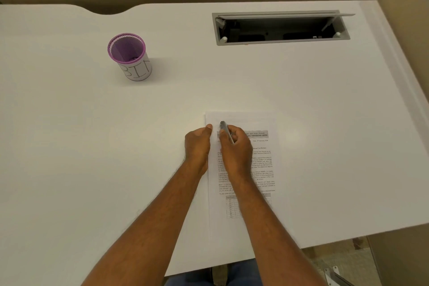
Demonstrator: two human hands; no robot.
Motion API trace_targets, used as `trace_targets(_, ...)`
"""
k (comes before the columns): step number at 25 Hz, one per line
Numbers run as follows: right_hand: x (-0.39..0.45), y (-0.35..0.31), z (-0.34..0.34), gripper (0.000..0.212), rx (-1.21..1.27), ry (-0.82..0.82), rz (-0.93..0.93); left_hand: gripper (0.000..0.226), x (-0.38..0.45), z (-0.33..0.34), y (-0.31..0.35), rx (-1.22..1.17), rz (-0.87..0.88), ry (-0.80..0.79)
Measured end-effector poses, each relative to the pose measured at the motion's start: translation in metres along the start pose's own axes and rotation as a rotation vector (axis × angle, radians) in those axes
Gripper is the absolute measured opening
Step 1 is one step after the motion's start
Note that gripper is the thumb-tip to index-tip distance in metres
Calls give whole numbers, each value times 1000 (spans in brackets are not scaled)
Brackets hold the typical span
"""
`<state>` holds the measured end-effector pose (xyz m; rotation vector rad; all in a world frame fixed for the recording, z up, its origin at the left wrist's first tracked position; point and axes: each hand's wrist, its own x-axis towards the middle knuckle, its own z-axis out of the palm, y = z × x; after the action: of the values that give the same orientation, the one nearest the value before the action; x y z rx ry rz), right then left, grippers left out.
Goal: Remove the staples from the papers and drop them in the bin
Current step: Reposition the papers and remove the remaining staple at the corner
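On a white desk (301, 100), the left hand (197, 146) presses printed papers (262, 165) flat; the right hand (234, 148) grips a slim metal tool (226, 131), far from the purple bin (130, 55).

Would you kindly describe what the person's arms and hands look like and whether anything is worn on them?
Both forearms are bare, with no sleeves in view. The left hand and right hand wear no gloves, and no watch, bracelet or ring is visible. Fine hair shows along the forearms. No markings can be seen.

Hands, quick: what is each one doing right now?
Left hand: pressing on the left edge of the printed white paper sheets, holding nothing.
Right hand: closed around a slim silver metal tool.
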<state>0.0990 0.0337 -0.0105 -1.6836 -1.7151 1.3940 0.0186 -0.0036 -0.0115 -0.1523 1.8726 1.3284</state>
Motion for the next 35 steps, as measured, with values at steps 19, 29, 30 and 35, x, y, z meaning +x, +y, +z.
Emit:
trace_targets(19, 34, 21, -72, 19, -298, 227, -286, 70, 1, -37, -48, 1171, 797, 55)
trace_targets(29, 39, 33, -83, 40, -591, 334, -369, 72, 4, -33, -53, 1266, 824, 97)
trace_targets(30, 35, 28, -75, 35, -535, 305, -445, 72, 4, -33, -53, 1267, 821, 93)
trace_targets(35, 18, 8, -29, 10, -307, -38, -483, 72, 6, -34, -55, 1272, 831, 103)
